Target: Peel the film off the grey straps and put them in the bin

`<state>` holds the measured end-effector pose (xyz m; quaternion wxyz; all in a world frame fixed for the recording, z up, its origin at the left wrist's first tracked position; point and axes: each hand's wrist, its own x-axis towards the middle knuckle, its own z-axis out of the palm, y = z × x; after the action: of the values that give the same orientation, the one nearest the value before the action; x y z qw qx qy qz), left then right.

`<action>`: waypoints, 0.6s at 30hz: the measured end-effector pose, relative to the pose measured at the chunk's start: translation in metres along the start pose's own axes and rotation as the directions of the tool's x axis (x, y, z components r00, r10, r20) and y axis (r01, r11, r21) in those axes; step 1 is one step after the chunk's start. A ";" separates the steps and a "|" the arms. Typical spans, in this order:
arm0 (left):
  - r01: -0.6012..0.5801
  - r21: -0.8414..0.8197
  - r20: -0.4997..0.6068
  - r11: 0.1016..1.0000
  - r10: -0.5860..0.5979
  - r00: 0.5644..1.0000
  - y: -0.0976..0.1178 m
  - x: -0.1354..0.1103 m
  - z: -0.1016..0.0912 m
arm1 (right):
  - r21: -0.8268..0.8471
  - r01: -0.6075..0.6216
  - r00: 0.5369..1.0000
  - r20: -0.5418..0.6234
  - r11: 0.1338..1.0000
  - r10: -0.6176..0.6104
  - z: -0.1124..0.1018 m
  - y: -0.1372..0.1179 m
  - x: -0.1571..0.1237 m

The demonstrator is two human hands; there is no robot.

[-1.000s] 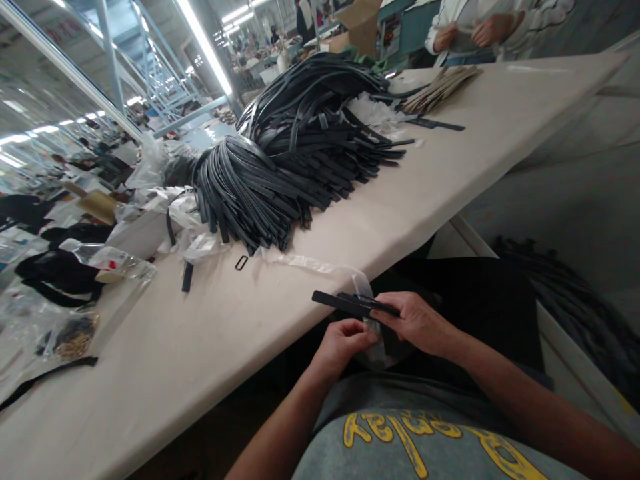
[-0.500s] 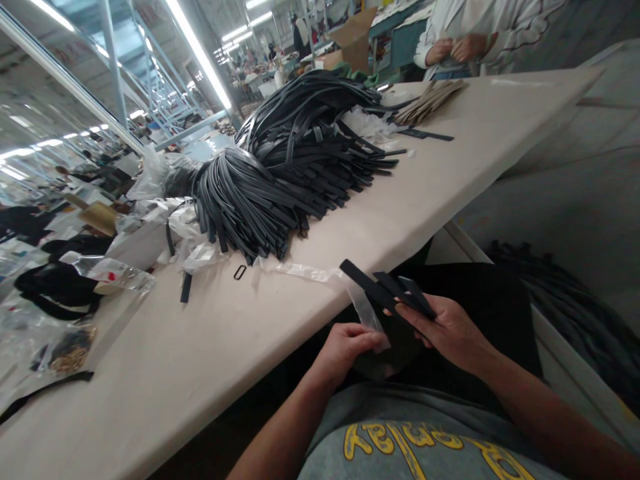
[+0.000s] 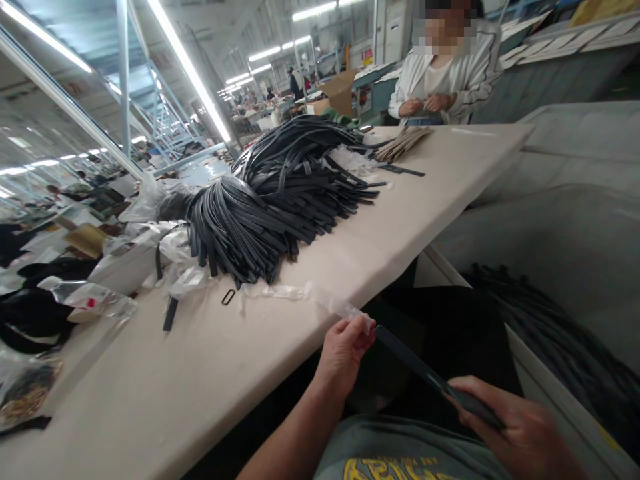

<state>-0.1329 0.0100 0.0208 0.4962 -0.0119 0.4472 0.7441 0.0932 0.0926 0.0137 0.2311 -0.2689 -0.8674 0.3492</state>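
Observation:
My left hand (image 3: pixel 344 352) pinches the end of a long clear plastic sleeve (image 3: pixel 300 295) that trails back onto the beige table (image 3: pixel 210 373). My right hand (image 3: pixel 520 433) is closed round a black strap (image 3: pixel 425 372) at the lower right, over my lap. The strap's free end points up toward the left hand and the sleeve's mouth. A big heap of black straps (image 3: pixel 280 193) lies on the table beyond both hands.
A small black metal loop (image 3: pixel 228 297) and a short black strap piece (image 3: pixel 170 313) lie near the heap. Plastic bags (image 3: pixel 90 297) clutter the left side. Another person (image 3: pixel 445 80) works at the table's far end beside tan strips (image 3: pixel 403 143). More straps (image 3: pixel 560 340) fill a bin at right.
My right hand has dropped down and right with the black strap, pulling it away from the sleeve. The left hand keeps its pinch on the plastic. The view has tilted up.

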 end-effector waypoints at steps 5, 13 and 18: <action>-0.012 0.014 0.017 1.000 0.011 1.000 -0.004 0.001 0.002 | -0.046 0.060 0.997 -0.035 0.997 -0.062 0.002 0.001 0.002; 0.033 0.111 0.045 0.993 -0.039 0.998 -0.030 -0.013 0.002 | -0.014 -0.052 0.994 0.100 0.999 0.053 0.012 -0.010 0.015; 0.168 0.115 0.043 0.979 -0.174 0.984 -0.054 -0.019 0.002 | 0.086 -0.253 0.942 0.250 0.964 0.225 0.010 -0.007 0.015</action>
<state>-0.0820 0.0033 -0.0039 0.5698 -0.0031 0.4719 0.6728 0.0736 0.0933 0.0153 0.0968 -0.3146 -0.8277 0.4545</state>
